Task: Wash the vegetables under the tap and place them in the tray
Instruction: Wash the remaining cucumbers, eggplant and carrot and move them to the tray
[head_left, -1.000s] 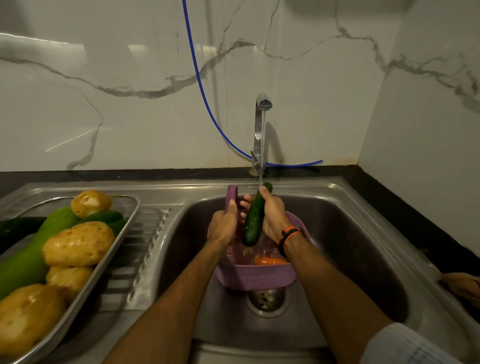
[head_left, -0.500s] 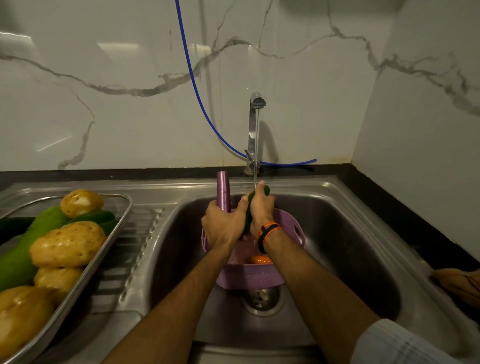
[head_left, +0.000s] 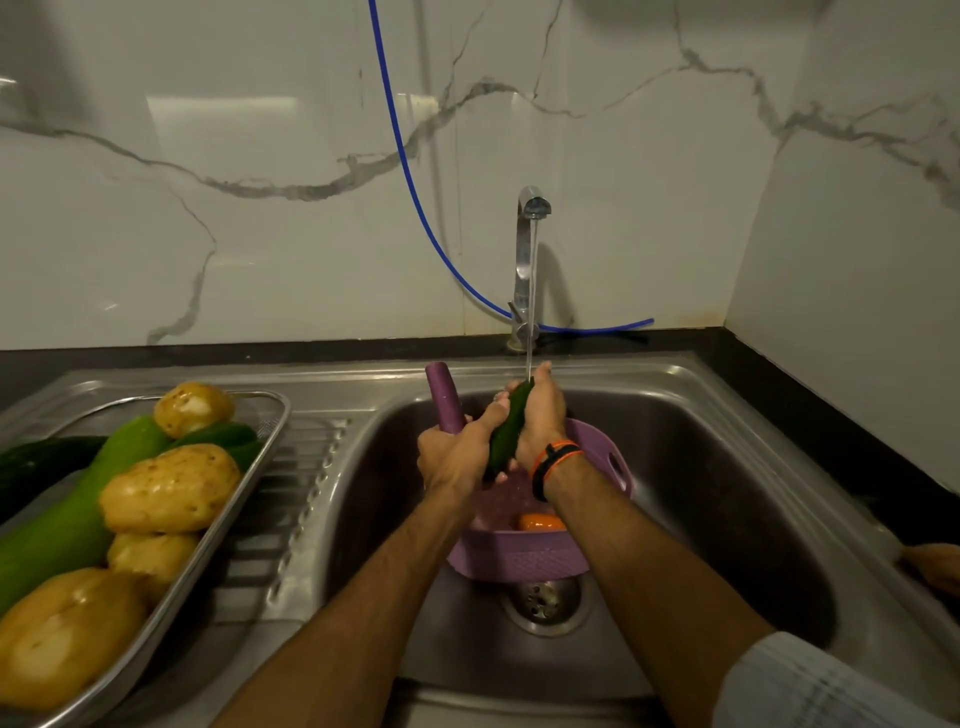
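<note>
Right hand (head_left: 540, 415): grip closed around the upper part of a dark green cucumber (head_left: 510, 431), held tilted under the thin water stream from the chrome tap (head_left: 529, 249). Left hand (head_left: 457, 457): grip closed on the purple handle (head_left: 445, 397) of a purple plastic strainer basket (head_left: 519, 558), thumb reaching to the cucumber's lower part. Orange-black band (head_left: 553, 460) on right wrist. Orange carrot (head_left: 540, 522) lies inside the basket, at 6 o'clock from the cucumber. Basket sits in the stainless steel sink (head_left: 727, 467), over the drain (head_left: 545, 603). At 9 o'clock, metal mesh tray (head_left: 254, 457) holds yellow potatoes (head_left: 169, 496), a light green gourd (head_left: 67, 519), more cucumbers (head_left: 218, 434).
</note>
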